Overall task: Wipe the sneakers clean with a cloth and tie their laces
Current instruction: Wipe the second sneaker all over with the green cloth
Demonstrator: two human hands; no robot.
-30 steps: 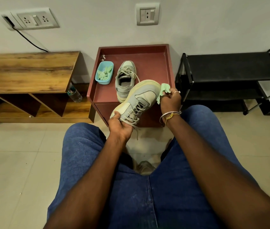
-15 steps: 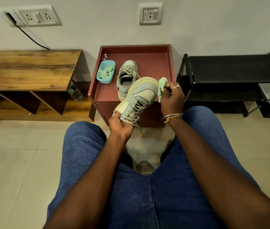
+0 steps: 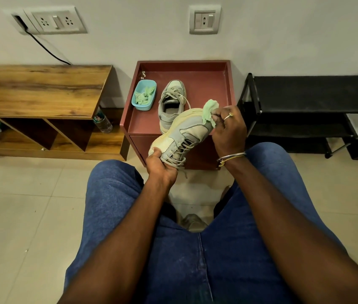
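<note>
I hold a pale grey sneaker (image 3: pixel 182 134) tilted on its side above my knees, sole edge up and loose laces facing me. My left hand (image 3: pixel 161 166) grips its toe end from below. My right hand (image 3: pixel 228 130) pinches a light green cloth (image 3: pixel 209 113) against the heel end of the shoe. The second sneaker (image 3: pixel 171 102) stands upright on the maroon side table (image 3: pixel 213 88), laces loose, its heel end partly hidden by the held shoe.
A small blue tub (image 3: pixel 144 95) with green cloth pieces sits on the maroon table's left side. A wooden bench (image 3: pixel 39 91) stands to the left with a water bottle (image 3: pixel 103 122) beside it; a black shoe rack (image 3: pixel 314 99) stands to the right. Tiled floor lies around my legs.
My right hand has slid the green cloth up along the heel end of the shoe. The left hand keeps its grip on the toe.
</note>
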